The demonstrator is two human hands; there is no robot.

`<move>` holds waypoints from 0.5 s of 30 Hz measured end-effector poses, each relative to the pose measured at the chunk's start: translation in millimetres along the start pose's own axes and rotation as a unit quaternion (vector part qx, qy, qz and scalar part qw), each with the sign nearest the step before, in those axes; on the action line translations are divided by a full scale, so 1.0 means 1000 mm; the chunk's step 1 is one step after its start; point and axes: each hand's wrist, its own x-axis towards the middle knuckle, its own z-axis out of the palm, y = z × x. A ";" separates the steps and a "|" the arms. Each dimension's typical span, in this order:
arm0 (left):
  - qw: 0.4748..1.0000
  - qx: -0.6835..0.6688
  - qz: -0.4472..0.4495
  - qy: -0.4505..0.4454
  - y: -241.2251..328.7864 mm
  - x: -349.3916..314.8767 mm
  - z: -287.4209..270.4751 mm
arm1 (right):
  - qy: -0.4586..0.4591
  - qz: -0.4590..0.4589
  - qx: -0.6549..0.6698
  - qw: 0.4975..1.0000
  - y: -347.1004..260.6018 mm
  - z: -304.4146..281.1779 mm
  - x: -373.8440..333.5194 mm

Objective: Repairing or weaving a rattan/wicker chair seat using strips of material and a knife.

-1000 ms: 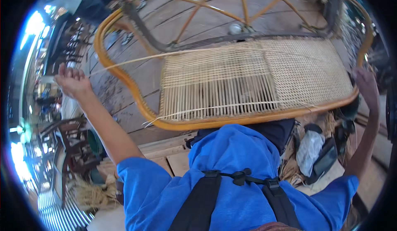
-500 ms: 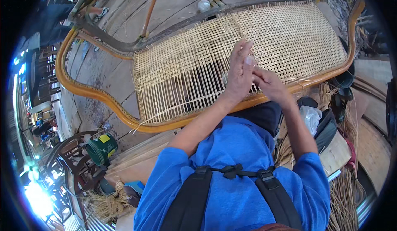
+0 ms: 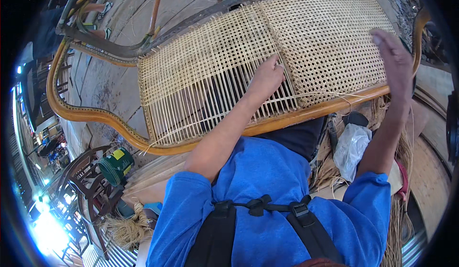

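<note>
A woven cane panel (image 3: 330, 37) fills a curved, varnished wooden frame (image 3: 103, 121) across my lap. Its right part is closely woven with small holes; lower left, bare parallel strands (image 3: 179, 116) leave open gaps. My left hand (image 3: 268, 78) rests on the panel beside the seam between the parts, thumb and forefinger pinched at the edge of the weave, on what looks like a cane strand. My right hand (image 3: 396, 63) is raised over the panel's right end, fingers drawn together; anything thin in them is too fine to see. A loose strand (image 3: 334, 94) lies along the front rail.
A clear plastic bag (image 3: 353, 147) and bundles of cane fibre (image 3: 399, 219) lie by my right side. A dark green bucket (image 3: 115, 166), a tan fibre bundle (image 3: 126, 228) and dark wooden chair parts (image 3: 79, 181) are at left. Another person's feet (image 3: 106, 11) show at far left.
My hands, together over the seam before, have parted. The right swung out to the right and up; the left moved slightly left and turned its fingers down to the weave. The view has shifted a little.
</note>
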 end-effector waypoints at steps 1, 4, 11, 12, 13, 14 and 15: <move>1.000 -0.001 0.002 -0.002 0.002 0.001 0.000 | 0.028 -0.059 -0.021 0.998 -0.003 -0.005 0.007; 0.991 -0.105 -0.075 -0.023 0.016 -0.005 0.008 | 0.046 -0.017 0.036 0.998 -0.010 0.003 0.010; 0.973 -0.215 -0.077 -0.018 0.015 -0.005 0.008 | -0.105 0.131 0.176 0.970 0.006 0.087 -0.011; 0.980 -0.182 -0.071 -0.033 0.014 -0.005 0.002 | -0.137 0.140 0.193 0.962 0.006 0.095 -0.015; 0.997 -0.044 -0.060 -0.017 0.016 -0.005 -0.003 | -0.177 0.173 0.092 0.964 0.000 0.102 -0.019; 0.994 0.077 -0.007 0.071 0.016 -0.013 -0.008 | -0.209 0.117 0.034 0.970 0.006 0.114 -0.023; 0.967 0.194 0.047 0.156 0.016 -0.021 -0.009 | -0.240 0.061 -0.027 0.968 0.014 0.128 -0.028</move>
